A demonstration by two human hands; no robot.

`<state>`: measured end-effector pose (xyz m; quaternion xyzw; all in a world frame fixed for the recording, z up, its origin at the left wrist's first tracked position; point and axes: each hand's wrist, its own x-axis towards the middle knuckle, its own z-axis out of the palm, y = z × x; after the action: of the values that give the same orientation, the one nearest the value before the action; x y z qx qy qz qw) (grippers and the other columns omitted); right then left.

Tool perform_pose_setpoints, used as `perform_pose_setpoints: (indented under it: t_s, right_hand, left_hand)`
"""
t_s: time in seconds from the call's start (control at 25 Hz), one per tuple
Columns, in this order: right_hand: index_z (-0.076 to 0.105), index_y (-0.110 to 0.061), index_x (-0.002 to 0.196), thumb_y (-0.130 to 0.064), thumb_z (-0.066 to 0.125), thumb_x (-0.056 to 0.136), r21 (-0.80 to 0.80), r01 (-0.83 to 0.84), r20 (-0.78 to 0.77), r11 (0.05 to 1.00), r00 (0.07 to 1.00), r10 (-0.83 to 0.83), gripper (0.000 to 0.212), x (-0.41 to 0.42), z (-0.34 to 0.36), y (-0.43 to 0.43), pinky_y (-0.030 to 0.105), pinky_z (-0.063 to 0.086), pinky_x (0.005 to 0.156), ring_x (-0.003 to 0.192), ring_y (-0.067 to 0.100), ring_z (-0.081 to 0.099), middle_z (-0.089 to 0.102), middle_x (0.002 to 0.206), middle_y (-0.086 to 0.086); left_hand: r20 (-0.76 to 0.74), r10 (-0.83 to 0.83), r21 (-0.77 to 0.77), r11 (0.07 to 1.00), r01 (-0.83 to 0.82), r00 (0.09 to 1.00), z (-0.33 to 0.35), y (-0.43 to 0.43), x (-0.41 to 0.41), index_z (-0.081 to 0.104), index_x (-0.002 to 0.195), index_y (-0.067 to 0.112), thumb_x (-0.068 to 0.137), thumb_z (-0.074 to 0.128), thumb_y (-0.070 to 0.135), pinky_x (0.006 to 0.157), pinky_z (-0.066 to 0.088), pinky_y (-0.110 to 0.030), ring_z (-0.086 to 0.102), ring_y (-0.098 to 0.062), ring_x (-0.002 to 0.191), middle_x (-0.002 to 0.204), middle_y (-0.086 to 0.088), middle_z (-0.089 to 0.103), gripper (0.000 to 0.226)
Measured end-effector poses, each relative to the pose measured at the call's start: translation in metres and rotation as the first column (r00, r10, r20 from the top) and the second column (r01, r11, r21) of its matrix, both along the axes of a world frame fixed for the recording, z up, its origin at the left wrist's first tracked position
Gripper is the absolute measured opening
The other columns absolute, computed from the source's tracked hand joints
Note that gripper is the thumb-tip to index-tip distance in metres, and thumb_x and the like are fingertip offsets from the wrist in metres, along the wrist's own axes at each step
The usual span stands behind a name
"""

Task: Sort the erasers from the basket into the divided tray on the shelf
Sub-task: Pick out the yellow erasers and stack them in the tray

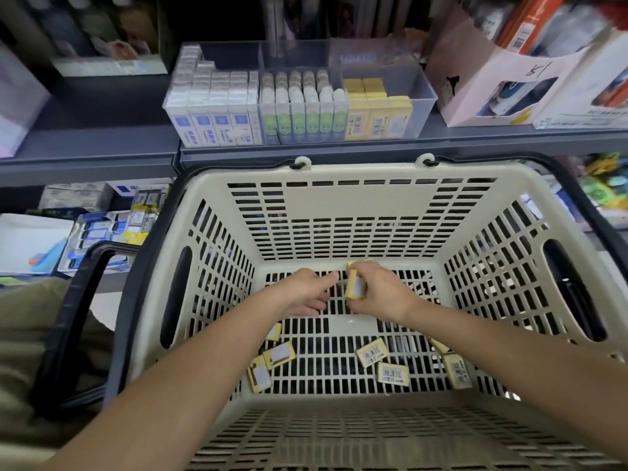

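Two bare arms reach forward and down into the basket (339,205). Loose erasers (372,352) lie flat on the basket floor, under and between the arms. Further in, the right hand (380,294) has its fingers curled round the held erasers (355,288), yellow and up on edge. The left hand (306,290) is just beside them, fingers loose and open, holding nothing. Past the basket, the divided tray (421,100) sits on the shelf (102,144), with more yellow ones in its right part.

Yellow erasers (372,352), cream basket (339,205)

Arms outstretched, right hand (377,292) pinches an eraser (355,288), left hand (306,290) relaxed.
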<state>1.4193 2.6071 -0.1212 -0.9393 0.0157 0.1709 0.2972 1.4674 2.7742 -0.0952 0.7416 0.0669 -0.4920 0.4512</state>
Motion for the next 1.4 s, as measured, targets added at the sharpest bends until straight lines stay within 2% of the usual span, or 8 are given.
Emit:
perform_pose_setpoints:
  t_s: [0.28,0.56,0.72,0.88,1.0,1.08,1.24,1.4]
  right_hand:
    - [0.030,-0.025,0.140,-0.040,0.065,0.078,-0.352,-0.082,-0.129,0.932,0.991,0.039,0.073,0.002,-0.008,0.005,0.033,0.048,0.087,0.113,0.026,0.050,0.040,0.129,0.008]
    - [0.046,-0.025,0.127,-0.042,0.074,0.072,0.199,-0.130,0.083,0.971,0.990,0.116,0.065,0.003,0.008,0.028,0.023,0.037,0.096,0.110,0.006,0.046,0.051,0.124,-0.006]
    - [0.047,-0.023,0.129,-0.056,0.068,0.072,-0.104,-0.041,0.173,0.994,0.983,0.059,0.069,0.012,0.005,0.000,0.033,0.032,0.103,0.118,0.012,0.041,0.048,0.125,-0.006]
    - [0.054,-0.016,0.122,-0.024,0.054,0.091,-0.375,-0.008,0.161,0.927,0.984,0.073,0.032,0.019,-0.006,-0.016,0.032,0.040,0.093,0.112,0.021,0.050,0.053,0.121,0.002]
    - [0.063,-0.012,0.104,-0.027,0.053,0.093,-0.215,0.045,0.067,0.976,0.997,-0.031,0.021,0.025,-0.002,-0.004,0.030,0.047,0.072,0.088,0.019,0.057,0.060,0.104,0.005]
    - [0.066,-0.012,0.102,-0.022,0.058,0.091,0.131,0.200,-0.068,0.971,0.979,-0.192,0.017,0.024,0.000,0.010,0.027,0.049,0.064,0.076,0.015,0.060,0.067,0.096,0.006]
    - [0.064,-0.012,0.098,-0.011,0.066,0.083,0.552,0.386,-0.290,0.739,0.920,-0.264,0.015,0.022,0.007,0.037,0.012,0.047,0.054,0.061,0.000,0.063,0.069,0.078,0.000]
    - [0.063,-0.012,0.099,-0.016,0.069,0.080,0.630,0.434,-0.384,0.644,0.895,-0.227,0.020,0.024,0.009,0.044,0.017,0.049,0.059,0.065,0.005,0.062,0.067,0.081,0.002]
  left_hand:
    - [-0.058,0.181,-0.029,0.983,-0.182,0.982,-0.011,0.007,0.007,0.052,0.116,0.007,0.097,0.039,0.044,0.073,0.052,-0.030,0.061,-0.019,0.091,0.122,-0.013,0.060,0.044]
    - [-0.399,0.130,-0.378,0.879,-0.292,0.908,-0.009,0.013,0.006,0.060,0.108,0.006,0.079,0.067,0.034,0.068,0.057,-0.029,0.070,-0.020,0.084,0.092,-0.010,0.071,0.041]
    - [-0.335,0.332,-0.245,0.873,-0.422,0.882,-0.014,0.018,0.011,0.053,0.112,0.003,0.087,0.063,0.011,0.059,0.057,-0.033,0.069,-0.020,0.075,0.088,-0.013,0.069,0.028]
    - [-0.296,0.447,-0.198,0.836,-0.513,0.844,-0.016,0.023,0.017,0.051,0.106,0.000,0.084,0.061,-0.002,0.062,0.059,-0.035,0.068,-0.025,0.084,0.100,-0.019,0.065,0.024]
    - [-0.255,0.476,-0.146,0.842,-0.520,0.842,-0.017,0.025,0.015,0.053,0.106,0.000,0.081,0.064,-0.005,0.064,0.059,-0.033,0.067,-0.025,0.088,0.107,-0.019,0.064,0.028]
    - [-0.273,0.461,-0.180,0.838,-0.516,0.844,-0.018,0.024,0.013,0.055,0.113,0.001,0.078,0.070,0.002,0.072,0.058,-0.033,0.066,-0.023,0.094,0.111,-0.017,0.063,0.038]
    - [-0.263,0.463,-0.294,0.797,-0.528,0.846,-0.013,0.026,0.016,0.056,0.115,0.007,0.072,0.077,0.011,0.068,0.057,-0.029,0.067,-0.021,0.095,0.108,-0.012,0.067,0.048]
    - [-0.229,0.548,-0.250,0.765,-0.593,0.804,-0.012,0.038,0.026,0.057,0.103,0.012,0.072,0.076,0.005,0.056,0.056,-0.028,0.070,-0.019,0.076,0.086,-0.009,0.070,0.037]
